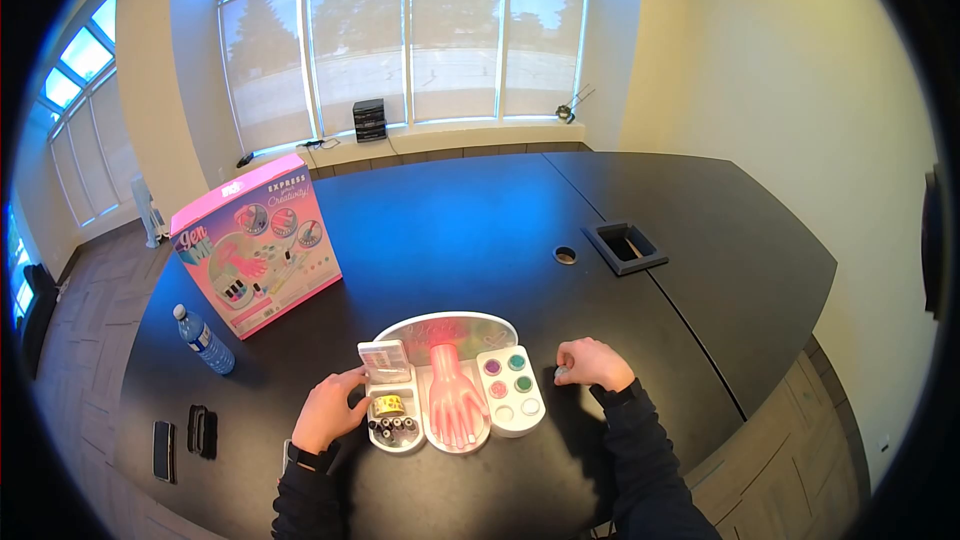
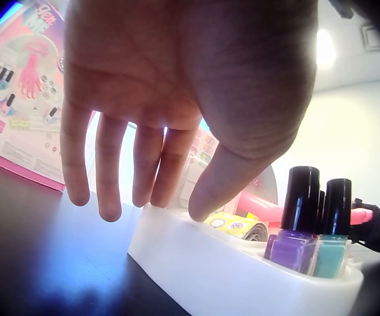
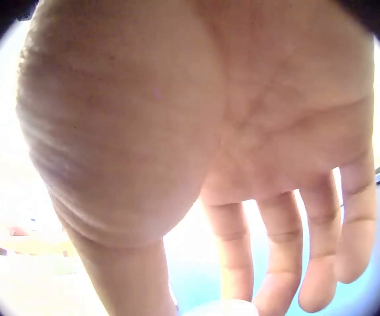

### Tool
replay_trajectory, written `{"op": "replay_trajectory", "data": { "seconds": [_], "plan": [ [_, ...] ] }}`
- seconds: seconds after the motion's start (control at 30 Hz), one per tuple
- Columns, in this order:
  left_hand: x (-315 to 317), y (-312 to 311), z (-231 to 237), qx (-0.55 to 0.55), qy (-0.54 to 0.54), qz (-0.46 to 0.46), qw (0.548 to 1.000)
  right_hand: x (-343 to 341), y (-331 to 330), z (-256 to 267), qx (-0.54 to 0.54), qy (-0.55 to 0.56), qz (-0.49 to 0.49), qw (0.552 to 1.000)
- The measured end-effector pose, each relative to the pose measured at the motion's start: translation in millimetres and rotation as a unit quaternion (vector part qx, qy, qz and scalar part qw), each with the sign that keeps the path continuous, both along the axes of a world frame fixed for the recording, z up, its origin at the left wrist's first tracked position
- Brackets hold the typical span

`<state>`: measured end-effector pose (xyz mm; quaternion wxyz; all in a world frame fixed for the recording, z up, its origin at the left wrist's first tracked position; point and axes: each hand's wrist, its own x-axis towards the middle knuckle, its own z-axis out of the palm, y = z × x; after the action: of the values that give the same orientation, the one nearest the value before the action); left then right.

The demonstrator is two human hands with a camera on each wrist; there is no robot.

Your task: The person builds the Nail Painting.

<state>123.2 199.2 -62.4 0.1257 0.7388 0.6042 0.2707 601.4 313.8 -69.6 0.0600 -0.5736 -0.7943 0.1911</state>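
A white nail-art play set (image 1: 430,448) with a pink model hand (image 1: 457,402) stands on the table between my hands. My left hand (image 1: 330,412) is at its left side, fingers fairly straight, with thumb and index fingertips right at the white rim (image 2: 170,227). Beside it are a yellow patterned roll (image 1: 388,405), an upright panel (image 1: 385,361) and black-capped nail polish bottles (image 2: 295,227). To the right of the set, my right hand (image 1: 596,364) pinches a small whitish round piece (image 3: 223,308), mostly hidden by the fingers. Pots of coloured glitter (image 1: 519,362) sit in the right-hand tray.
Behind and left stands the pink product box (image 1: 265,250). A water bottle (image 1: 204,340), a phone (image 1: 163,452) and a dark case (image 1: 201,431) lie or stand at the table's left. Further back right are a round hole (image 1: 565,255) and a square recess (image 1: 626,247).
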Motion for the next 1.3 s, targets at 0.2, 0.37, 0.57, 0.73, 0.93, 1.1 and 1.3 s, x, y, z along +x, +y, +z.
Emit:
{"op": "replay_trajectory", "data": {
  "seconds": [0.2, 0.37, 0.57, 0.73, 0.93, 1.1, 1.3],
  "plan": [
    [-1.7, 0.1, -1.4, 0.007, 0.013, -0.007, 1.0, -13.1, -13.3, 28.3, 0.086, 0.077, 0.022, 0.993],
    [-2.0, 0.6, -2.5, 0.002, 0.011, -0.006, 1.0, -28.0, -26.0, 45.0, 0.134, 0.133, 0.078, 0.979],
    [-0.9, 0.2, -1.3, 0.008, 0.009, -0.008, 1.0, -53.7, -43.5, 54.8, 0.124, 0.163, 0.145, 0.968],
    [1.2, -1.0, 2.8, -0.006, 0.012, 0.0, 1.0, -69.5, -55.0, 49.0, 0.091, 0.138, 0.195, 0.967],
    [0.3, -0.6, 1.5, -0.002, 0.015, -0.002, 1.0, -77.5, -53.6, 26.5, 0.087, 0.117, 0.232, 0.962],
    [-1.1, 0.0, -0.5, -0.003, 0.019, -0.002, 1.0, -83.8, -57.5, 33.1, 0.054, 0.07, 0.234, 0.968],
    [-0.2, -0.6, 0.4, 0.0, 0.023, -0.004, 1.0, -85.9, -59.2, 34.1, 0.049, 0.052, 0.244, 0.967]
  ]
}}
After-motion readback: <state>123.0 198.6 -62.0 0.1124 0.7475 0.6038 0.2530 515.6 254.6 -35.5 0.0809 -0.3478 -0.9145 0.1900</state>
